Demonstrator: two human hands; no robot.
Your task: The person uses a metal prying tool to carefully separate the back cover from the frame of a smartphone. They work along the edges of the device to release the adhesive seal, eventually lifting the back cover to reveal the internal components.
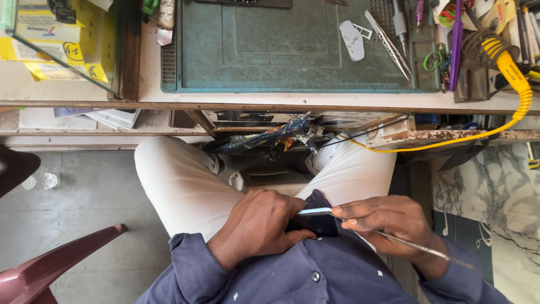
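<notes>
Clamp left hand (256,225) on phone (316,220); right hand (388,219) pinching thin metal pry tool (419,247), tip shallow along edge, lower centre.

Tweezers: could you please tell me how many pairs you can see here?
2: one pair of tweezers lies on the green mat; the right hand holds another. The cluttered bench corner may hide more.

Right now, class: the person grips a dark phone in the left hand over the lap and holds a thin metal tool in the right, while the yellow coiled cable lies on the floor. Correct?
Not quite. The head view shows the yellow coiled cable up on the workbench, trailing along its edge, not on the floor. The left hand does grip the dark phone; the right hand holds the thin metal tool.
</notes>
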